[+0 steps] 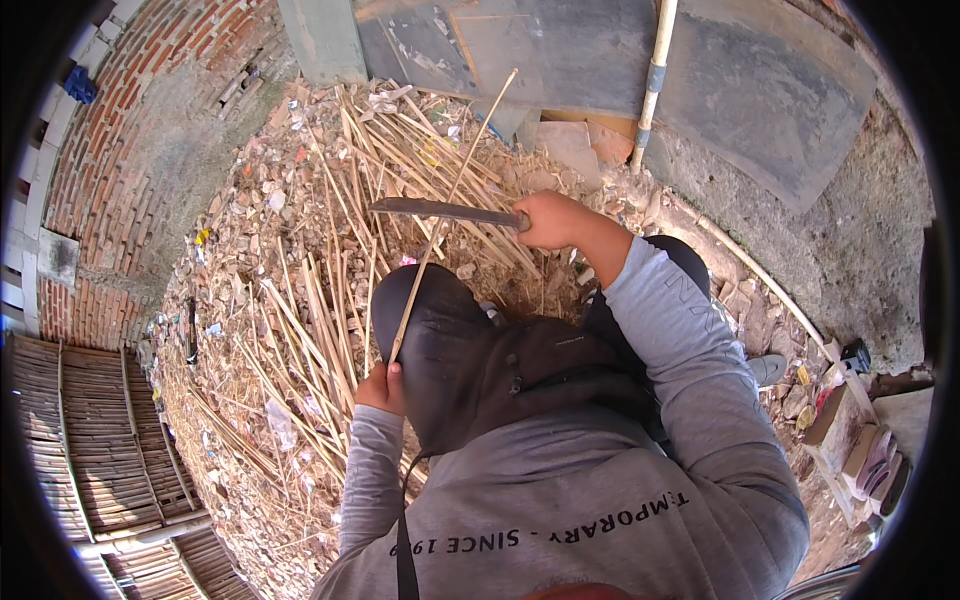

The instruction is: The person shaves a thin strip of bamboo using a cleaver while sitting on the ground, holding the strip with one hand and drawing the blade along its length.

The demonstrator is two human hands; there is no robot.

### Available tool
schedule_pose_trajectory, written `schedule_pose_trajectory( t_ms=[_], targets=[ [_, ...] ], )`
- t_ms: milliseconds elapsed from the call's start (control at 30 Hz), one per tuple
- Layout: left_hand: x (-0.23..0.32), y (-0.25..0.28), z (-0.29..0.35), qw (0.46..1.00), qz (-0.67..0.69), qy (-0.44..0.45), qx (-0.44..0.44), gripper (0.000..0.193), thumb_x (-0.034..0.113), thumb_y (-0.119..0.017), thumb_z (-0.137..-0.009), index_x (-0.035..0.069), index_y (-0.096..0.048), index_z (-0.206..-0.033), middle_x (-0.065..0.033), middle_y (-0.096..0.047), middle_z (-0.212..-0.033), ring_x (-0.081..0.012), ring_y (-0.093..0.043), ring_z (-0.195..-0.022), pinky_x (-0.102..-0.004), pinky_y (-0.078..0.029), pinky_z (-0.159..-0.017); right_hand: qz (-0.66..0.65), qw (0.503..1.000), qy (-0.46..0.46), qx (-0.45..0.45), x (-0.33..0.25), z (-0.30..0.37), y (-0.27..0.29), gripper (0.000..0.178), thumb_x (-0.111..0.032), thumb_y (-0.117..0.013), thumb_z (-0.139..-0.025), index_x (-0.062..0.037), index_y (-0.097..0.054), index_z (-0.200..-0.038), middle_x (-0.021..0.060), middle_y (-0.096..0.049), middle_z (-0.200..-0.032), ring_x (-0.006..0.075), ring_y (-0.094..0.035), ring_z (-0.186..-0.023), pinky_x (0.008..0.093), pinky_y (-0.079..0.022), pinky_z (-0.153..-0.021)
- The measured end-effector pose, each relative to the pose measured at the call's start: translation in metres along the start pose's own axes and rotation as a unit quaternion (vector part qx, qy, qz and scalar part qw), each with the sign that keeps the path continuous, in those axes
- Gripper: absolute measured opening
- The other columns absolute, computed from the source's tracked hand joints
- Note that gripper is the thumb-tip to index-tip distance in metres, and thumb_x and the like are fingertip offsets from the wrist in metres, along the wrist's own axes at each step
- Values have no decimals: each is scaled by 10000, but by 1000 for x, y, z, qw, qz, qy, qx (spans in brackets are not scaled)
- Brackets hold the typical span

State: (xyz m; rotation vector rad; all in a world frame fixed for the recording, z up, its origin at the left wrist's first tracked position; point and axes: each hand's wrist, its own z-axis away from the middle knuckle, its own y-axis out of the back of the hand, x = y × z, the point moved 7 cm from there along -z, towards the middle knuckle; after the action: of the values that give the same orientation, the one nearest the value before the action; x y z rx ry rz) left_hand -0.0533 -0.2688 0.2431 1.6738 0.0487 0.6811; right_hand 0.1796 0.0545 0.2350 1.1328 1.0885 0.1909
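Observation:
My right hand [552, 219] is closed round the handle of a machete [440, 209], its long dark blade reaching to the left. Beneath or against that blade runs a thin bamboo strip [468, 160], slanting from my left hand up to the far right; whether the two touch I cannot tell. My left hand [382, 389] grips the strip's near end beside my left knee. Several loose bamboo strips [318, 318] lie on the ground left of my knee, and another heap of strips [425, 150] lies farther ahead.
Rubble and litter cover the ground [250, 240]. A brick wall [130, 130] rises at the left, with a bamboo slat panel [110, 430] below it. Grey boards [560, 50] and an upright pipe [655, 80] stand ahead. Sandals [875, 465] rest on a rack at the right.

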Motion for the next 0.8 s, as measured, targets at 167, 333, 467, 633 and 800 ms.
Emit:
schedule_pose_trajectory(
  t_ms=[167, 333, 467, 633, 800],
  targets=[
    [1, 0, 1, 1000, 6, -7, 11, 492, 453, -454, -975, 14, -527, -764, -270, -571, -639, -491, -576, -652, -537, -431, -573, -4, 1000, 12, -3, 0, 0, -2, 342, -323, -721, -736, -57, -674, -947, 208, -659, -821, 388, -642, -820, 460, -502, -723],
    [3, 1, 0, 1000, 7, 0, 0, 511, 471, -458, -974, 14, -539, -762, -265, -570, -631, -485, -583, -650, -526, -434, -567, -8, 1000, 5, -8, -1, 1, -1, 343, -329, -723, -740, -60, -676, -946, 197, -656, -782, 376, -645, -792, 455, -500, -710],
    [7, 4, 0, 1000, 17, 8, -8, 527, 486, -459, -973, 9, -558, -773, -264, -575, -635, -483, -591, -656, -520, -442, -572, -8, 1000, 6, -12, -2, 2, -1, 343, -334, -724, -745, -62, -677, -948, 189, -656, -771, 367, -645, -782, 452, -499, -706],
    [7, 4, -1, 1000, 15, 7, -6, 530, 490, -463, -971, 4, -564, -782, -267, -580, -641, -486, -592, -661, -521, -445, -578, -11, 1000, 7, -15, 1, 0, -4, 339, -335, -725, -746, -65, -680, -946, 192, -659, -791, 369, -644, -793, 452, -498, -713],
    [4, 2, 0, 1000, 9, 10, -12, 525, 480, -453, -980, 6, -546, -775, -268, -569, -643, -490, -583, -670, -520, -431, -576, -11, 1000, 4, -18, 0, -1, -4, 333, -335, -726, -747, -66, -682, -938, 196, -662, -813, 373, -644, -808, 451, -501, -723]
  ],
)
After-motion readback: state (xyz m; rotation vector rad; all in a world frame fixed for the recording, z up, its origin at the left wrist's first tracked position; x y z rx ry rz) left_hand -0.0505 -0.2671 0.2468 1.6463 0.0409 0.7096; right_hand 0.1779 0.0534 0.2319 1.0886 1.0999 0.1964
